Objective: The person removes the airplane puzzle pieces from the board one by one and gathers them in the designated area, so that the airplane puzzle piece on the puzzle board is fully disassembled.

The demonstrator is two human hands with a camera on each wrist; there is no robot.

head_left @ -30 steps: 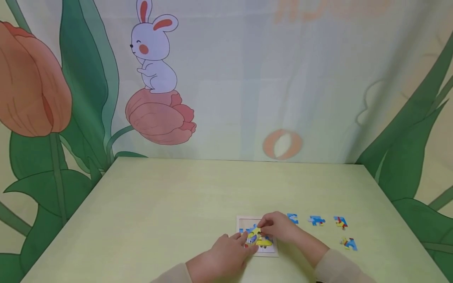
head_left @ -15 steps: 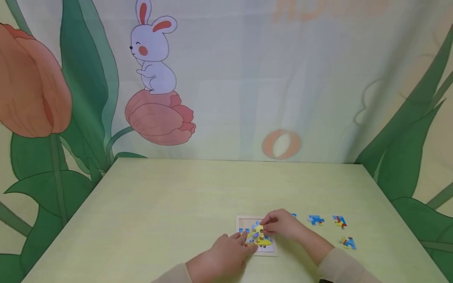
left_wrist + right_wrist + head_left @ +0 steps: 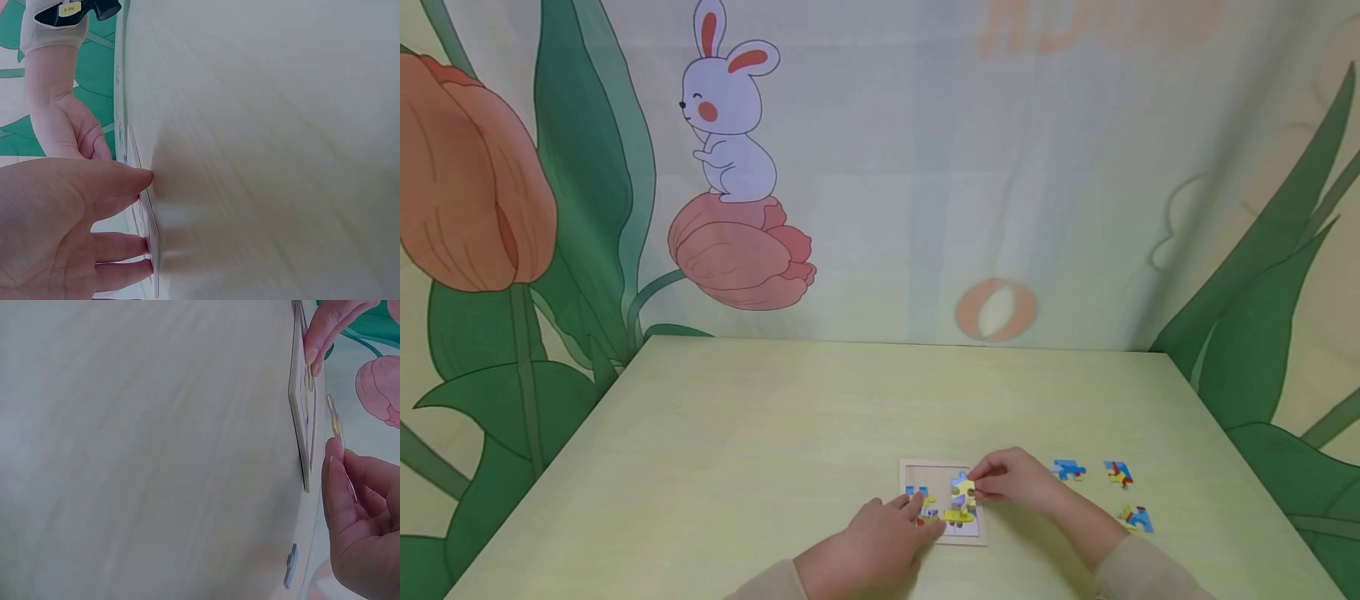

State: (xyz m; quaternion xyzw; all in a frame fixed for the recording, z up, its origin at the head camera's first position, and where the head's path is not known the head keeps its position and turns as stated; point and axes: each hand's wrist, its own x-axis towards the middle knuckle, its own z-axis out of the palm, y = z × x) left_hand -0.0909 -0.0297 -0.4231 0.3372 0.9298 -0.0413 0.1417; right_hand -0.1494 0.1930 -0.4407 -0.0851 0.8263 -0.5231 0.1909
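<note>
My left hand [image 3: 887, 537] rests its extended fingers on a square puzzle tray [image 3: 903, 467] with a pale frame. Some fitted pieces [image 3: 958, 518] with yellow, blue and white print show inside it; those under my fingers are partly covered. Between thumb and fingertips, my right hand [image 3: 1021, 482] pinches a yellow and blue puzzle piece [image 3: 961, 486] above the tray's right half. In the right wrist view, this puzzle piece [image 3: 335, 417] stands tilted, apart from the tray [image 3: 300, 425]. The left wrist view shows my left hand [image 3: 69, 212] with fingertips on the tray's edge.
Loose puzzle pieces lie right of the tray: a blue one [image 3: 1067, 470], a red, blue and yellow one [image 3: 1118, 474], and another [image 3: 1137, 518] nearer the front. The pale table [image 3: 737, 433] ends at a printed curtain [image 3: 865, 167].
My right hand has moved slightly right with the puzzle piece, which has turned to face the camera more. A loose blue piece is now hidden behind that hand. The left hand stays put.
</note>
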